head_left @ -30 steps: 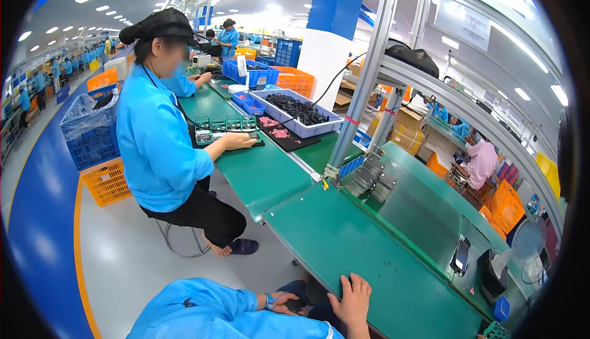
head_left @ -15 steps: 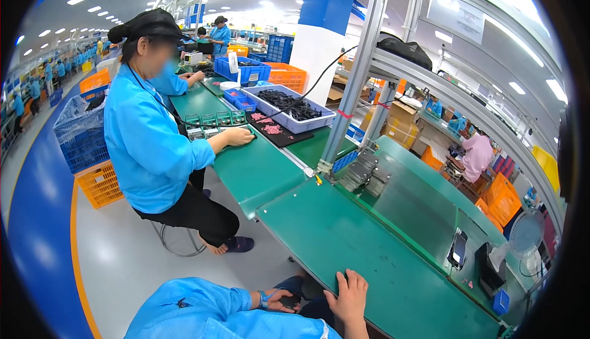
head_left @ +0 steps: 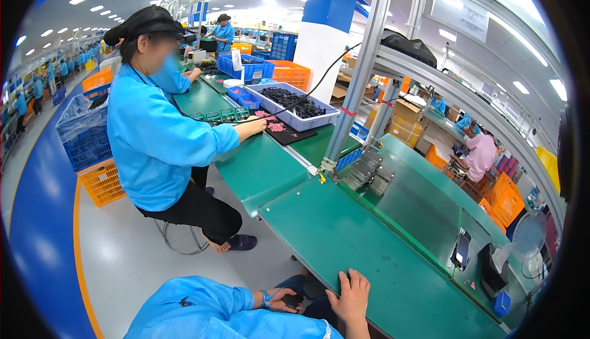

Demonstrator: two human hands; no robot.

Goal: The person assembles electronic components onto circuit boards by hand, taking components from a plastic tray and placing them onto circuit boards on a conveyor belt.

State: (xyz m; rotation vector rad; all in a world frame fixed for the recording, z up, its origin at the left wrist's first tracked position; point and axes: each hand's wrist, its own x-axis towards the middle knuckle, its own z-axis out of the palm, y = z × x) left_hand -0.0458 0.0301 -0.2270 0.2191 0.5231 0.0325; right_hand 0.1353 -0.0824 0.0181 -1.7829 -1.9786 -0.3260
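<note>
My right hand (head_left: 350, 297) lies palm down on the near edge of the green worktable (head_left: 344, 234), its fingers stretched out and holding nothing. Low over my lap, my left hand (head_left: 284, 300) is curled round a small black object (head_left: 294, 301) whose kind I cannot make out. A blue band (head_left: 266, 299) circles that wrist. To the left, a seated co-worker in a blue jacket (head_left: 160, 142) reaches a hand (head_left: 252, 127) toward a black mat (head_left: 289, 134) with small pink pieces on it. Green boards in a row (head_left: 224, 115) lie beside that hand.
A grey bin of black parts (head_left: 295, 102) stands behind the mat. Metal uprights (head_left: 359, 68) rise from the table. Grey metal blocks (head_left: 367, 172), a phone-like device (head_left: 460, 249), a black box (head_left: 491, 268) and a fan (head_left: 528, 236) are on the right. Crates (head_left: 100, 185) stand at the left.
The co-worker's hand has moved away from the near table surface, up toward the boards and the mat. The view has shifted slightly. My two hands keep their places.
</note>
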